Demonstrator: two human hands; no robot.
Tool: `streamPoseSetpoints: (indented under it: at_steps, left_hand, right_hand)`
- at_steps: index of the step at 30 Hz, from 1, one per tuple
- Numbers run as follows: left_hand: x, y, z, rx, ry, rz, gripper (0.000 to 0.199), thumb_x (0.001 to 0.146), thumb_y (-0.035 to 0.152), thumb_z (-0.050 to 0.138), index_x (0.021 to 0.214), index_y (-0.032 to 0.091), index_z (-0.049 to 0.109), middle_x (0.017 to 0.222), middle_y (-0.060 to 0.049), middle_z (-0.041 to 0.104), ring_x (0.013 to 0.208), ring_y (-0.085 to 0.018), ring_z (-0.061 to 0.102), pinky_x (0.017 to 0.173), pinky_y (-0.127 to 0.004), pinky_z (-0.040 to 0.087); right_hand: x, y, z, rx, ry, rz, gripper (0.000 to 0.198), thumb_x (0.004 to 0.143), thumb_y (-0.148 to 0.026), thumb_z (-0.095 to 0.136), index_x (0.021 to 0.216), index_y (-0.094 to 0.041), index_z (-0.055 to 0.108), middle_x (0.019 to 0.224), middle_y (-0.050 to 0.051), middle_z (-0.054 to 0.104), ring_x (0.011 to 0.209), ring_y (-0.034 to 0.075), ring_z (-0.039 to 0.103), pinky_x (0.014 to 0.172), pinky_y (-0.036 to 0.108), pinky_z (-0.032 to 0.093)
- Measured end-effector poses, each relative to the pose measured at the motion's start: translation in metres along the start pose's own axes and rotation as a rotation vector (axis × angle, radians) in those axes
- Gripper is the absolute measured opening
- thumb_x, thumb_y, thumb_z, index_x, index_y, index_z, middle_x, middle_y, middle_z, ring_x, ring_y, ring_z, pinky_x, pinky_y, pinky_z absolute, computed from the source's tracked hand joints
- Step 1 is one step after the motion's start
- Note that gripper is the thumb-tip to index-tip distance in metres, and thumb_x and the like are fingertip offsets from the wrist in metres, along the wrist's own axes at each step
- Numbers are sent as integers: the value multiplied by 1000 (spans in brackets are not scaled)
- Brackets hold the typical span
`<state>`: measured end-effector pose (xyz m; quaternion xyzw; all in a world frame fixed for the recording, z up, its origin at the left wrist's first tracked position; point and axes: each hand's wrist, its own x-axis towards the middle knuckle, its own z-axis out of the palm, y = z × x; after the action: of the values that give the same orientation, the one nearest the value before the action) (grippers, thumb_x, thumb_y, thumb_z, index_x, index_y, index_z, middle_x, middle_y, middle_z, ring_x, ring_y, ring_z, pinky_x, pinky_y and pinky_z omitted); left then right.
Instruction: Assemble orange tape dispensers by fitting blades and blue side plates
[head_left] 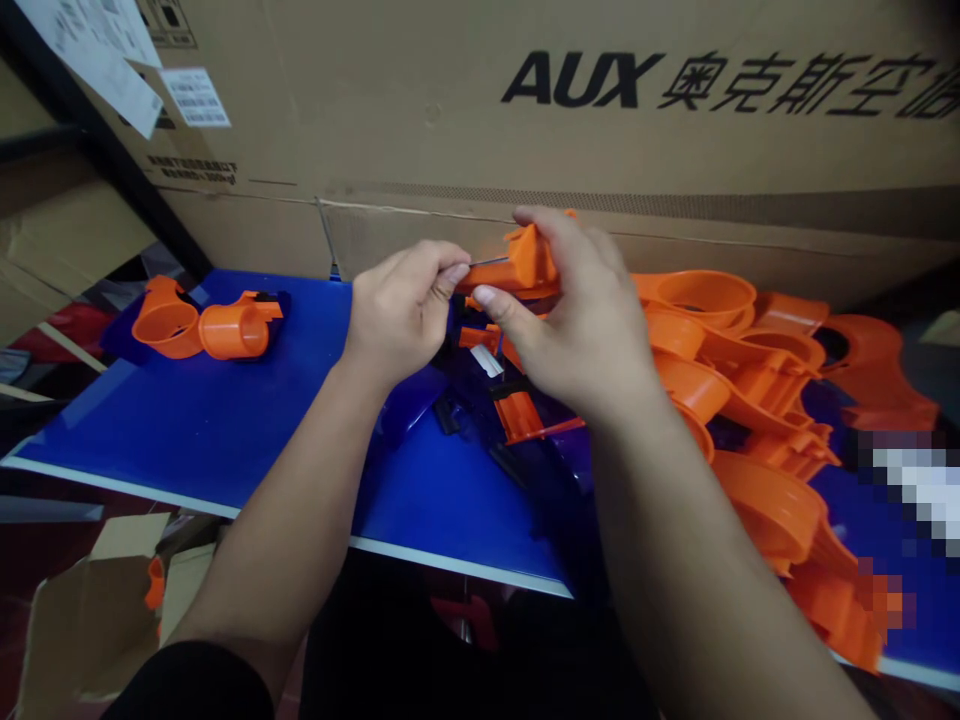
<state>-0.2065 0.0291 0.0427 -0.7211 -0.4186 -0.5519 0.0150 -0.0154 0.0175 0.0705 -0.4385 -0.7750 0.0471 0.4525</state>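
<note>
My right hand (581, 310) is closed around an orange plastic part (531, 258), held above the blue table near the cardboard box. Thumb and fingers of my left hand (401, 310) pinch a thin grey strip (489, 262) that lies against this part; whether it is a blade cannot be made out. Under my hands are a small white piece (487, 361), a black and orange piece (517, 415) and dark blue plastic parts (416, 405). To the right of my right hand lies a heap of orange ring-shaped parts (765, 500).
A large cardboard box (420, 120) stands along the back of the blue table (210, 420). Two orange ring-shaped parts (234, 332) sit at the far left. Below the table's front edge is an open carton (90, 620) with orange pieces inside.
</note>
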Motion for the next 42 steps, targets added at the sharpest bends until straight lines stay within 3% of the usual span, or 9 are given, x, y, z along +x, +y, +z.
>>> streamPoseSetpoints:
  at_steps: [3,8,12,24,30,35,42]
  left_hand:
    - [-5,-2,9,40,-24,87,26,106,40,53,107,23,72,107,-7,76,103,-21,72,99,-36,55]
    - [-11,-5,19,69,-85,84,29,107,45,52,112,24,70,109,-8,75,107,-22,71,103,-38,55]
    - [-14,-6,24,79,-47,80,29,106,47,52,111,24,70,109,-8,74,110,-23,70,105,-40,54]
    - [-12,-12,22,104,17,170,25,108,37,46,112,25,68,109,-8,75,101,-21,70,100,-38,54]
    - [-10,-10,23,99,9,14,28,108,43,47,109,23,66,107,-8,74,103,-22,70,101,-36,53]
    - [-10,-9,25,183,31,27,27,108,40,47,105,21,66,94,-6,73,87,-18,70,89,-32,53]
    - [-12,-13,30,358,12,105,33,111,37,39,105,17,65,90,-6,73,84,-17,70,82,-29,52]
  right_hand:
    - [-2,11,-11,-5,-22,-3,55,88,-49,79,138,-33,63,140,13,64,136,40,55,118,61,43]
    - [-6,23,-18,-24,-31,-18,60,85,-51,82,139,-34,62,140,12,66,136,42,56,117,65,43]
    - [-7,25,-22,-12,-21,17,53,84,-39,82,135,-38,65,138,8,68,134,39,58,116,61,45]
    - [14,28,-11,-252,-4,-23,56,76,-3,60,126,-24,70,115,10,77,110,33,70,98,49,54]
    - [37,26,-1,-294,-60,-36,54,81,-3,52,124,-30,69,107,6,77,104,32,69,91,45,53]
    - [44,27,4,-359,-48,-63,54,86,-5,48,130,-30,67,113,8,74,104,31,68,94,45,53]
    - [47,25,0,-429,20,-67,55,82,-5,55,130,-27,72,111,11,77,101,32,73,88,44,58]
